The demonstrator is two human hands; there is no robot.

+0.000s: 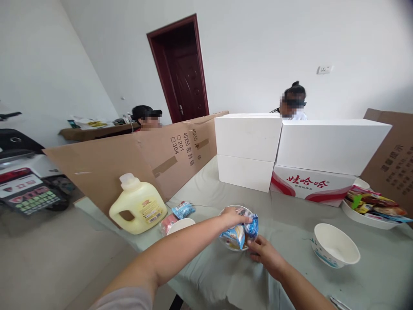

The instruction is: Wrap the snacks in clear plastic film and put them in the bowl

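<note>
A round white bowl (229, 247) holding several wrapped snacks stands in front of me on the cloth-covered table. My left hand (232, 217) reaches over it from the left, its fingertips closed on a shiny blue snack packet (253, 224) at the bowl's right side. Beneath that hand lies a light-blue snack packet (237, 237). My right hand (265, 255) is closed at the near right rim of the bowl, thumb and fingers on its edge; part of its grip is hidden.
Left are a yellow jug (142, 209), a blue packet (183, 209), a pink packet (168, 224) and a partly covered white bowl (182, 224). Right are a white bowl (335, 245) and a snack-filled dish (369, 218). White boxes (247, 148) and cardboard (148, 159) stand behind; two people sit beyond.
</note>
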